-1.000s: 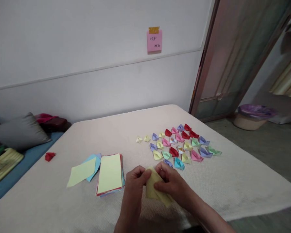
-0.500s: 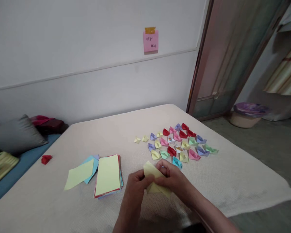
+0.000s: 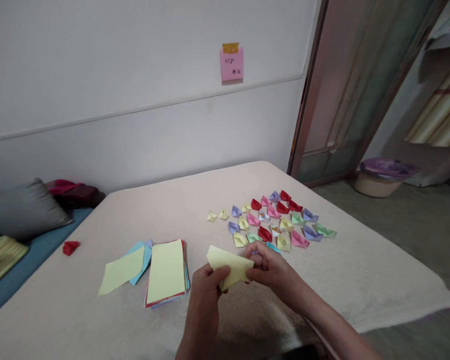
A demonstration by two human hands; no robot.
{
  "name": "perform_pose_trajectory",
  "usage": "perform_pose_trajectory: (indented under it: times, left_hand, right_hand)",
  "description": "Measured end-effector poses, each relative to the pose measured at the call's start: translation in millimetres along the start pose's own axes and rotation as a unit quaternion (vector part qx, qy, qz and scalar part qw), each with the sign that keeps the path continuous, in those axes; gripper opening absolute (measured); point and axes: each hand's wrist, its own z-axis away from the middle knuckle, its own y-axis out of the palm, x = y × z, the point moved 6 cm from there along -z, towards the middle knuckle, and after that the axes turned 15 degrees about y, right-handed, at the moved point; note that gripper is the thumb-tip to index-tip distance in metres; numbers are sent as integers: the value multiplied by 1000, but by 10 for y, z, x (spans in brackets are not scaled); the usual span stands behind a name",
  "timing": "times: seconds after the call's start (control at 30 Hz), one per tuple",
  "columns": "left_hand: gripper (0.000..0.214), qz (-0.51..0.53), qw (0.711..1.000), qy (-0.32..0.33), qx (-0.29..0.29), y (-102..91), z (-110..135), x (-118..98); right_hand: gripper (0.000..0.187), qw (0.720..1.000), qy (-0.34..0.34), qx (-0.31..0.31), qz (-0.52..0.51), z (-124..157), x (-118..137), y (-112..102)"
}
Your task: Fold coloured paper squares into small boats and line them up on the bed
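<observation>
Both hands hold one folded pale yellow paper just above the cream-covered table. My left hand pinches its lower left edge, thumb on top. My right hand grips its right end with curled fingers. A stack of coloured paper sheets with a yellow sheet on top lies just left of my hands. Several small folded paper boats in red, pink, purple, green, blue and yellow lie in a cluster beyond my right hand.
A loose yellow sheet over a blue one lies left of the stack. A single red folded piece sits near the table's left edge. Cushions lie at far left. A pink note hangs on the wall. A basin stands on the floor at right.
The yellow paper has been turned and lifted: its long edge now points up and left, and it looks flatter and narrower. Both hands stayed on it. The view shifted slightly.
</observation>
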Motion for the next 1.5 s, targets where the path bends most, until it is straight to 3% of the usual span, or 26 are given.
perform_pose_trajectory:
  times: [0.17,0.43,0.7,0.87,1.0,1.23,1.37,1.5]
  left_hand:
    - [16,23,998,2,-52,-21,31,-77]
    - [18,23,996,21,-89,-146,-17,0]
    - [16,31,997,25,-73,-130,-27,84]
    - [15,7,996,39,-80,-166,-31,96]
    - [17,-22,995,56,-78,-152,-19,61]
    - [21,-16,997,60,-46,-99,-10,46]
    - [23,-28,997,70,-29,-87,-12,38]
    - [20,-22,997,61,-50,-41,12,0]
  right_hand:
    - [21,998,-18,55,-27,56,75,20]
    - [18,999,-24,5,-26,12,26,-11]
    - [19,998,-21,-55,-22,-20,-14,-54]
    - [17,998,-21,-47,-29,-28,-44,-53]
    - [16,997,-43,-57,-12,-29,-34,-28]
    - [10,982,-83,-143,93,55,87,-47]
    - [13,972,-124,-157,124,91,140,-58]
    - [15,969,-154,-151,118,108,175,-29]
